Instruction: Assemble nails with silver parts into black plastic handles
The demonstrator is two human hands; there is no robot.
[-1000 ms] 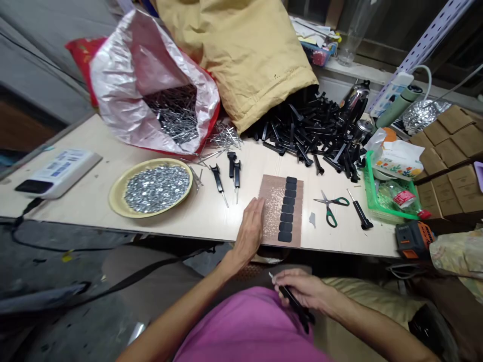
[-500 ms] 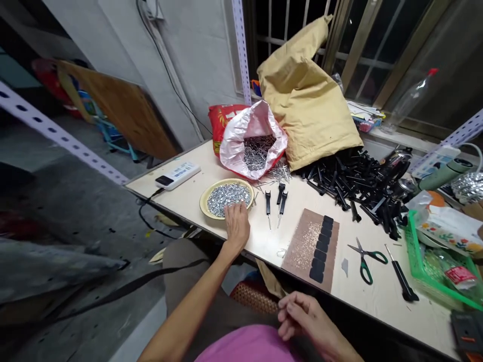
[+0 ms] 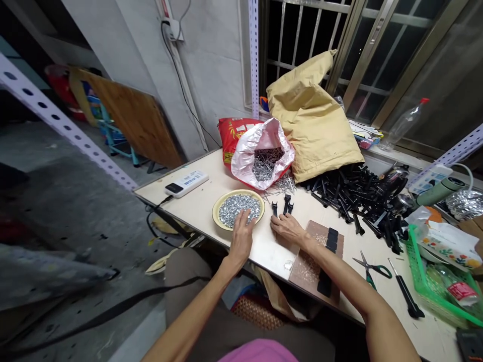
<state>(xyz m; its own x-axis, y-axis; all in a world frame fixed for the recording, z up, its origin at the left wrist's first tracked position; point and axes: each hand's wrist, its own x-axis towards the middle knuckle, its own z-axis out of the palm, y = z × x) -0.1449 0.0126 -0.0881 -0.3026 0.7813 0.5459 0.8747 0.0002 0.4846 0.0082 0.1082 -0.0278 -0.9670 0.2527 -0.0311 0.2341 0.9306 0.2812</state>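
My left hand (image 3: 241, 237) lies over the near rim of a yellow plate (image 3: 222, 202) heaped with small silver washers, fingers spread into the pile. My right hand (image 3: 289, 227) rests on the table beside three black handled pieces with metal pins (image 3: 284, 206), its fingers curled on one of them. Just right of that hand lies a brown card (image 3: 307, 259) carrying a column of black pads (image 3: 329, 251).
An open red-and-white bag of nails (image 3: 264, 158), a tan sack (image 3: 313, 125) and a heap of black plastic parts (image 3: 354, 193) crowd the far side. Green scissors (image 3: 372, 269), a black tool (image 3: 407, 294), a green basket (image 3: 433, 286) and a white power strip (image 3: 186, 183) also lie on the table.
The view swung up and back. My left hand went from the brown card to the washer plate. My right hand rose from my lap to the black pieces on the table.
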